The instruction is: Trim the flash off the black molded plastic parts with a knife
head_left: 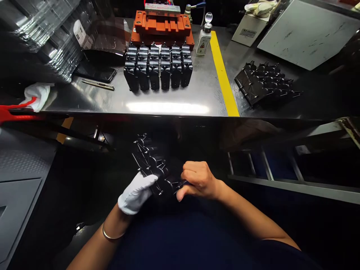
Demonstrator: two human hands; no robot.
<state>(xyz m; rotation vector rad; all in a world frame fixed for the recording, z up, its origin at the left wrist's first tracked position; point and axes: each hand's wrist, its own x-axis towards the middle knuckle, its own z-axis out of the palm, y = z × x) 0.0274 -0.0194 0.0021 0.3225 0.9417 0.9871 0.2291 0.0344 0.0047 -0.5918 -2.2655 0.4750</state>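
Gripping the black, ribbed plastic piece (152,165) on the near side of the shiny grey metal bench (98,100), your white-gloved left hand (137,193) angles up and inward, thumb laid across the piece's face. Your bare right hand (199,180), fingers curled, pinches its lower-right end against the thumb.

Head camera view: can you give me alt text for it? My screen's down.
A white-gloved left hand holds a black ribbed part below a metal bench, while the bare right hand pinches a black piece beside it. On the bench, six black parts stand before an orange fixture.
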